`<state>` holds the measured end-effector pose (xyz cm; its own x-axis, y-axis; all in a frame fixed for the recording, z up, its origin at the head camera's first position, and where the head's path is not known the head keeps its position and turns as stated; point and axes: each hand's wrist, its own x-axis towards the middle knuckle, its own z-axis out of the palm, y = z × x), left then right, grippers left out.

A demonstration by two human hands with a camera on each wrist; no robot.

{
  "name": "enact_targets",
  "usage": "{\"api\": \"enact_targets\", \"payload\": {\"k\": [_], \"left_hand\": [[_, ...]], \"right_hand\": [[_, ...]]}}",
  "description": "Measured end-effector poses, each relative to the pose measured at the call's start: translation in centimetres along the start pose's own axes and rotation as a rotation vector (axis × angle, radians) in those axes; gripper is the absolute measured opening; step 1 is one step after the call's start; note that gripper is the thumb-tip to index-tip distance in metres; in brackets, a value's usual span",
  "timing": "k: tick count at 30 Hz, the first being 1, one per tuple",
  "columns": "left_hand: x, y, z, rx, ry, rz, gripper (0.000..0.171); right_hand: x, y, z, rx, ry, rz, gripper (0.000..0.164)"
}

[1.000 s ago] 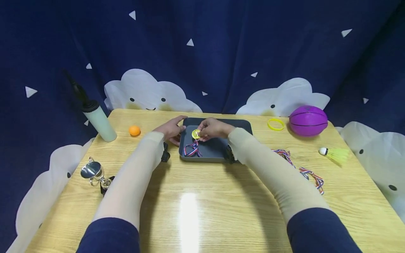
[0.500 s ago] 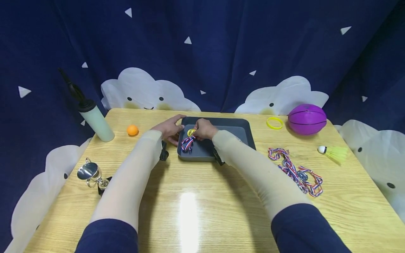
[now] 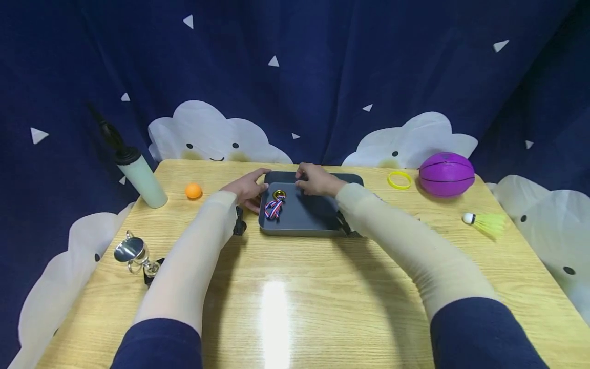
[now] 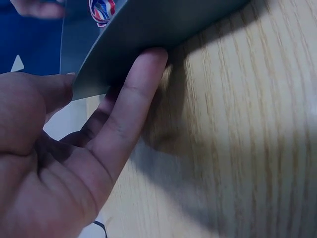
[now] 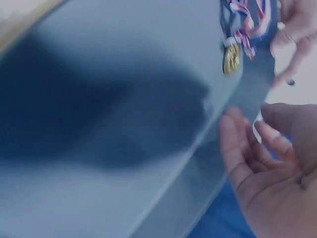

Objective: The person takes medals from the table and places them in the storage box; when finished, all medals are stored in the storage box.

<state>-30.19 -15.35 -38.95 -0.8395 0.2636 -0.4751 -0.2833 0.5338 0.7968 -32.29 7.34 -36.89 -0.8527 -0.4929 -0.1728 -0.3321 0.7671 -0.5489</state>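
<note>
A dark grey tray lies on the wooden table. At its left end rests a gold medal with a bunched red, white and blue ribbon. My left hand holds the tray's left wall; in the left wrist view its thumb touches the rim and its fingers lie against the outer side. My right hand hovers over the tray's far side, right of the medal, holding nothing. Its fingers are loosely bent in the right wrist view, apart from the medal.
Left of the tray are an orange ball, a pale green bottle and a silver trophy cup. To the right are a yellow wristband, a purple ball and a yellow shuttlecock.
My right hand let go of the gold medal at the tray's left end and moved right and away from me. The left hand stays on the tray. My right arm now hides the ribboned medals on the table.
</note>
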Motion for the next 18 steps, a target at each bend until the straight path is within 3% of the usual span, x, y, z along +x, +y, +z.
{"api": "enact_targets", "payload": {"k": [6,11,14,18], "left_hand": [[-0.1,-0.1,-0.1,-0.008,0.009,-0.016,0.06],[0.0,-0.1,0.0,-0.005,0.02,-0.02,0.059],[0.1,-0.2,0.1,-0.009,0.021,-0.02,0.059],[0.2,-0.1,0.1,-0.005,0.02,-0.014,0.06]], "right_hand": [[-4.4,2.9,-4.1,0.01,0.016,-0.108,0.014],[-9.2,6.3,-6.0,0.027,-0.011,-0.175,0.009],[-12.3,8.5,-6.4,0.047,-0.035,-0.154,0.006],[-15.9,11.3,-6.5,-0.031,-0.066,-0.099,0.004]]}}
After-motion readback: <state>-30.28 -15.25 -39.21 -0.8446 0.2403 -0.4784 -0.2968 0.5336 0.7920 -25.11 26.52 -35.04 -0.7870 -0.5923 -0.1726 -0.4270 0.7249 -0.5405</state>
